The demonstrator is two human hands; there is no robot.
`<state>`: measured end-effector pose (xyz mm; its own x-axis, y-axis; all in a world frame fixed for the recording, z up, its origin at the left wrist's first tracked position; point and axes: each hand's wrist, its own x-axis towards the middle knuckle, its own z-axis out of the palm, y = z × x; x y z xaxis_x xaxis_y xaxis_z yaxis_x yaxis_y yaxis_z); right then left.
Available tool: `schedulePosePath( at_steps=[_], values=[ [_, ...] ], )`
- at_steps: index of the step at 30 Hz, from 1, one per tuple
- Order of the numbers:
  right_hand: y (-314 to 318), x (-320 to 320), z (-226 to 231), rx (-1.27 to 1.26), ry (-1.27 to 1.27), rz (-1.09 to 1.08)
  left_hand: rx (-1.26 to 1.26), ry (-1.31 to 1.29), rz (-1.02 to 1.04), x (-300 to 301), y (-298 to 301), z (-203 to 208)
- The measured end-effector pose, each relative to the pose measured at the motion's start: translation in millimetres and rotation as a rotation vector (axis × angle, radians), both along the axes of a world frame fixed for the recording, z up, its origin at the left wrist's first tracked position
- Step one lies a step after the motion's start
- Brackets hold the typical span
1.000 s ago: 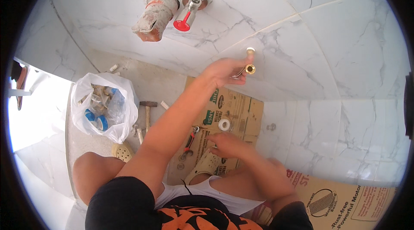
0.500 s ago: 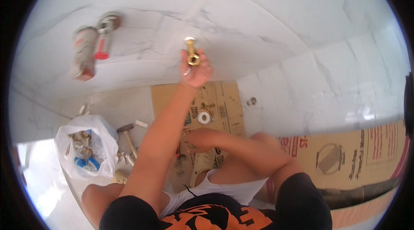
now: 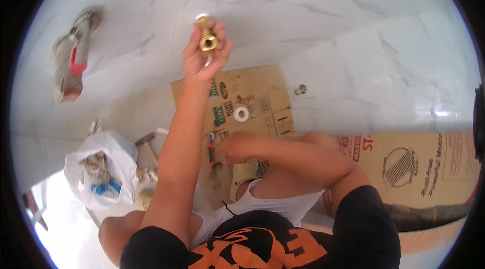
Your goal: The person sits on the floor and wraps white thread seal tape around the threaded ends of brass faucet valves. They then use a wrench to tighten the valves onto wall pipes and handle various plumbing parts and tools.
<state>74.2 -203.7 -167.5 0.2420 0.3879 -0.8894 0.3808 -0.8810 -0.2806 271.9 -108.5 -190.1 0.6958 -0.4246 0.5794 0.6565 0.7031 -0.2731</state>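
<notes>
My left hand is raised to the marbled wall, its fingers wrapped round a brass pipe fitting. The fitting's round opening faces me, and a small silver piece shows below it against the palm. Where the fitting meets the wall there is a white ring. My right hand hangs low past my bent leg, over the cardboard. Its fingers are blurred and turned down, so their hold is unclear. Close to it lie a red-handled tool and a white roll of tape.
A grey pipe with a red-handled valve juts from the wall at left. On the floor at left are a white plastic bag of scraps and a hammer. A metal fitting is at right, beyond a large carton.
The view has shifted, so the wall fixtures sit higher and further left. My left hand keeps its grip on the brass fitting, with its fingers spread somewhat differently. My right hand stays low.
</notes>
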Motion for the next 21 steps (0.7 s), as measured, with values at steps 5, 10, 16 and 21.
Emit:
schedulePosePath(
  at_steps=[5,10,16,21],
  values=[
    [-14,-10,3,0.121,-0.146,-0.084,0.786,-0.059,0.287,-3,39,23],
    [-11,-6,18,0.138,-0.149,-0.028,1.676,-0.222,0.579,-4,60,81],
    [21,-1,35,0.046,-0.077,-0.078,1.110,-0.142,0.319,0,63,63],
    [28,1,38,0.039,-0.087,-0.069,-0.036,0.116,-0.059,-29,9,31]
  ],
)
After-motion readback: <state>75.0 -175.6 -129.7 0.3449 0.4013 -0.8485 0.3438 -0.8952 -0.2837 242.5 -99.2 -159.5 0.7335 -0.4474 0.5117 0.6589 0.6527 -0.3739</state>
